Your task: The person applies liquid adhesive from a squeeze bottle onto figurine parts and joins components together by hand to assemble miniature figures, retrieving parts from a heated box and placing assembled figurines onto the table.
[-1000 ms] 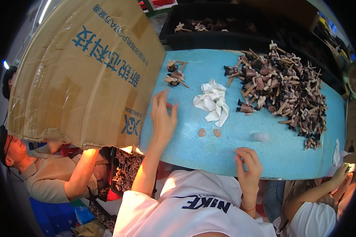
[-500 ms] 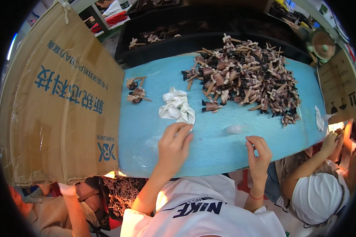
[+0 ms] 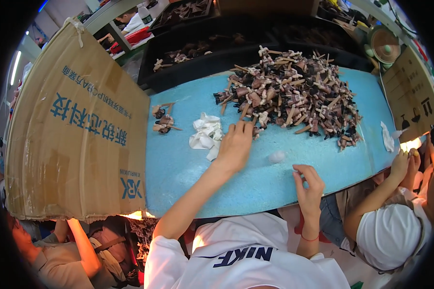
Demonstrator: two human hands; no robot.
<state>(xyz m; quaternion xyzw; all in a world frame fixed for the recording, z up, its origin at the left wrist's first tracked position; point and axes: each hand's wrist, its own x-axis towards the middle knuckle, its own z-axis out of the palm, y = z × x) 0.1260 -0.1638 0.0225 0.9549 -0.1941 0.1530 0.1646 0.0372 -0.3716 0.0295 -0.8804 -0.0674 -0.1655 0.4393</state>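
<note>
My left hand (image 3: 235, 147) reaches across the blue table top (image 3: 178, 188). Its bent fingers are closed over a small brown figurine (image 3: 257, 132) at the near edge of a large pile of figurines (image 3: 294, 91). Most of that figurine is hidden by the hand. My right hand (image 3: 310, 189) is held low near the table's front edge, thumb and forefinger pinched together. What they hold, if anything, is too small to make out. A crumpled white cloth (image 3: 205, 132) lies left of my left hand. Between my hands sits a small whitish lump (image 3: 277, 156).
Two loose figurines (image 3: 163, 124) lie at the left, beside a tall cardboard box (image 3: 77, 130). Black bins (image 3: 178, 72) stand along the back. At the right are a small fan (image 3: 385, 44), another cardboard piece (image 3: 412, 91) and a white cloth (image 3: 386, 137). Co-workers sit on both sides.
My left hand has moved forward and right, from beside the white cloth to the figurine in front of the pile. My right hand keeps its pinch. The view has shifted slightly.
</note>
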